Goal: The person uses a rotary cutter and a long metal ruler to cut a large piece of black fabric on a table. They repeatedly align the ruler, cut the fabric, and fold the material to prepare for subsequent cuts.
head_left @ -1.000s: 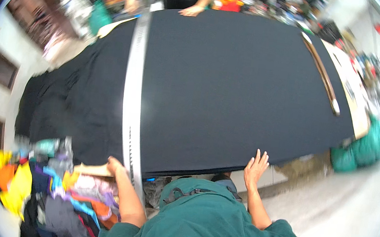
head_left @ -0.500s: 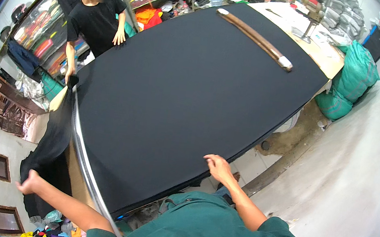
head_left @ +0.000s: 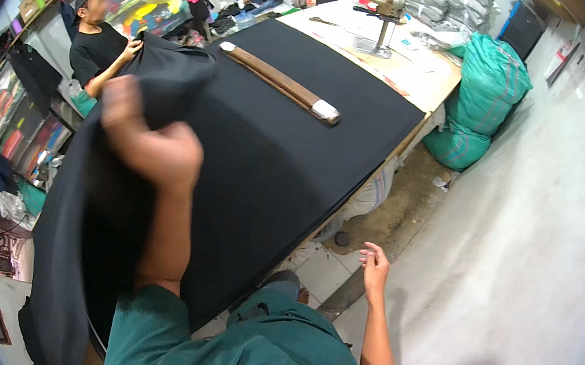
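My left hand (head_left: 154,136) is raised over the left part of the table, somewhat blurred, its fingers closed on the edge of a black fabric sheet (head_left: 65,226). The lifted cloth hangs down on the left and arches above the table. Across from me, a person in a black shirt (head_left: 94,49) holds the far end of the same sheet up at head height. Beneath it, black fabric layers (head_left: 290,145) lie flat over the table. My right hand (head_left: 374,266) is off the near right edge of the table, fingers loosely bent and apart, holding nothing.
A long brown bar with white-wrapped ends (head_left: 280,81) lies across the fabric. Farther back, a cutting machine (head_left: 381,17) stands on the bare tabletop (head_left: 334,36). Green sacks (head_left: 485,97) sit beside the table's far right corner, near the white wall (head_left: 505,247).
My left hand has swung up and forward from low at the left, lifting the fabric. The co-worker has raised the far end too. My right hand has moved away from the table edge.
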Available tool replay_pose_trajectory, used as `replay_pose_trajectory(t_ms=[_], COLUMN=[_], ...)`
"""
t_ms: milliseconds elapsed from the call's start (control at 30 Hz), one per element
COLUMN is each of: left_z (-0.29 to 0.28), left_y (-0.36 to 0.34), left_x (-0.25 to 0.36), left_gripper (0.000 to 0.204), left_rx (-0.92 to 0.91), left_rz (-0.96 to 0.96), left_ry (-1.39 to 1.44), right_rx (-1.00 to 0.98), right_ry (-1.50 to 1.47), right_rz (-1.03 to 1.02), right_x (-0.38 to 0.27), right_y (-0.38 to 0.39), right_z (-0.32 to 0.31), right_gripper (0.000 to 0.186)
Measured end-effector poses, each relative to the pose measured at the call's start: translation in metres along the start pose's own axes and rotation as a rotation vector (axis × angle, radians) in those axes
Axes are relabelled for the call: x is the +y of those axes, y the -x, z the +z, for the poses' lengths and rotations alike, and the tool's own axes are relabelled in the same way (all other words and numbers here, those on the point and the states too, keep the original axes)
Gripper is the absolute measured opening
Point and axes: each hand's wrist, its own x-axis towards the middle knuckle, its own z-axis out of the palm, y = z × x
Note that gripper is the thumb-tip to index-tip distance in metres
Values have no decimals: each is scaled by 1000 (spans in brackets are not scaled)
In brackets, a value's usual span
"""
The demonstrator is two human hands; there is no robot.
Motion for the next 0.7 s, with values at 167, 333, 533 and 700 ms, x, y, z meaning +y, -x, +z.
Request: replay_pose_trajectory(t_ms=[167, 333, 533, 700], left_z=[75, 71, 34, 71], left_y=[115, 297, 385, 387], left_x=[93, 111, 76, 61], left_gripper=[64, 88, 80, 57], left_rx=[-799, -1062, -1080, -399], left_rz=[-731, -1569, -1955, -1765], left_ry=[616, 727, 151, 102], right_rx=[-94, -283, -283, -310], right_ry=[-37, 99, 553, 825], right_rz=[-39, -125, -524, -663], right_x=[4, -34, -74, -112], right_y=[-95, -220, -351, -425], right_z=[-5, 52, 113, 190], right_gripper=[29, 27, 44, 80])
